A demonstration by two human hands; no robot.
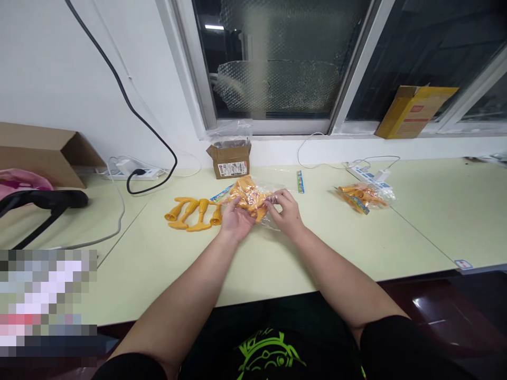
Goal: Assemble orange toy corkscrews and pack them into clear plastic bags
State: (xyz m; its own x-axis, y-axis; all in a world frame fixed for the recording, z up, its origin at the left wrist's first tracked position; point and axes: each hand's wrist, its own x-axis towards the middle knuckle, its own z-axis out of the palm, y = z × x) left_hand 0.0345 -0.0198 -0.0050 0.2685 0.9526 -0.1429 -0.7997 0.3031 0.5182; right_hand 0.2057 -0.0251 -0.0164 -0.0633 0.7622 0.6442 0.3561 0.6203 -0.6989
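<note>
A clear plastic bag of yellow-orange plastic pieces (pixel 247 191) lies between my hands near the middle of the table. My left hand (pixel 236 222) is palm up with its fingers apart, under the near left side of the bag. With bent fingers, my right hand (pixel 288 212) pinches the bag's plastic at its right side. Several loose yellow pieces (pixel 201 214) with cup-like ends lie left of my left hand. Another bag of yellow pieces (pixel 362 196) rests farther right. A colourful strip (pixel 300 182) is behind my right hand.
A small open cardboard box (pixel 232 160) stands against the wall behind the bag. Power strips (pixel 370 177) with cables lie along the wall. A black cable (pixel 130 108) hangs at the left, near a larger box (pixel 43 148). Another box (pixel 415 112) leans on the window.
</note>
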